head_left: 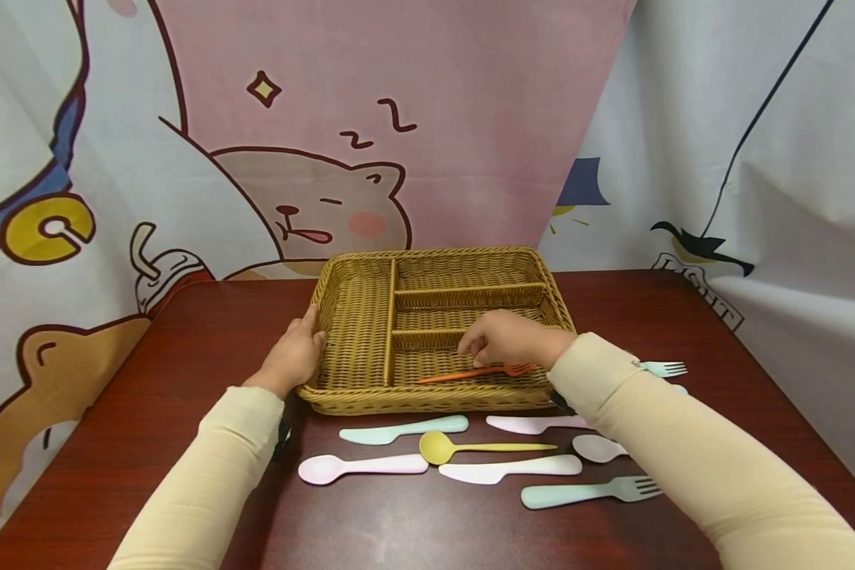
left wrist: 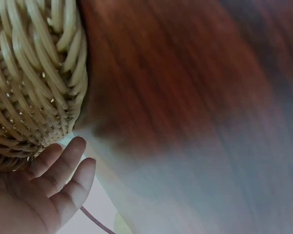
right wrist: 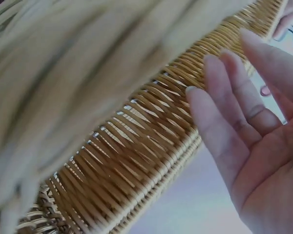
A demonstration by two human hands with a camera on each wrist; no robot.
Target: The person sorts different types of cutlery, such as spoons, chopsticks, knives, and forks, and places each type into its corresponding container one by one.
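Note:
A tan woven basket [head_left: 427, 404] with several compartments stands on the table. My left hand [head_left: 294, 352] rests against its left side; the left wrist view shows that hand's fingers [left wrist: 63, 168] extended beside the wicker. Over the front right compartment is my right hand [head_left: 509, 339], its fingers loosely bent, holding nothing. An orange fork [head_left: 459, 376] lies in that compartment just below the right hand, tines to the right. In the right wrist view the right hand's fingers [right wrist: 217, 122] are spread near a wicker divider [right wrist: 136, 161], with the fork out of sight.
In front of the basket lie a mint knife [head_left: 406, 429], lilac knife [head_left: 527, 424], yellow spoon [head_left: 438, 448], pink spoon [head_left: 321, 469], white knife [head_left: 499, 471], pale spoon [head_left: 597, 448] and mint fork [head_left: 577, 495]. Another mint fork [head_left: 663, 369] is at right, partly behind the sleeve.

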